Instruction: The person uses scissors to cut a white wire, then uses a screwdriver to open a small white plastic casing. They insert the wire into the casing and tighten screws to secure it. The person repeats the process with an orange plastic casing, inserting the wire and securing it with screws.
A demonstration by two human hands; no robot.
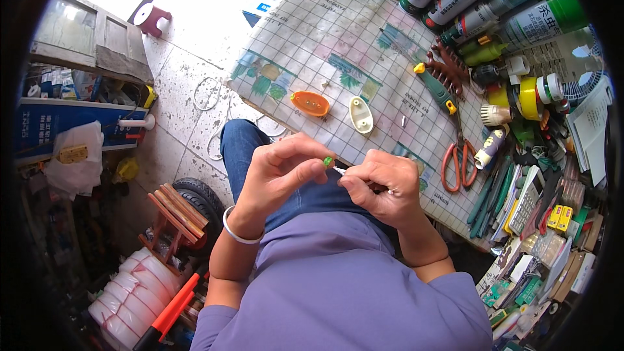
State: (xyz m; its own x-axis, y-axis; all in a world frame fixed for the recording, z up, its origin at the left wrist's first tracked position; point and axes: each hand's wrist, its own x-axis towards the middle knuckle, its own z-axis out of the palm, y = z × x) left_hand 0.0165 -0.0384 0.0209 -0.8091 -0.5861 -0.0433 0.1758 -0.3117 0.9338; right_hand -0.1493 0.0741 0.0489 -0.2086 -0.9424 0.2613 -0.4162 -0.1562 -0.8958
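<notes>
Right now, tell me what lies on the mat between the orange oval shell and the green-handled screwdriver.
In the head view, a white oval plastic shell lies between the orange oval shell and the green-handled screwdriver.

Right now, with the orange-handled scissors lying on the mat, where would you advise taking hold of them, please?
Take the scissors by the orange loops, coming from the table's near edge. The loops lie toward the person with bare mat on their left; the blades point away into the tool clutter, so a hand has least room there.
</notes>
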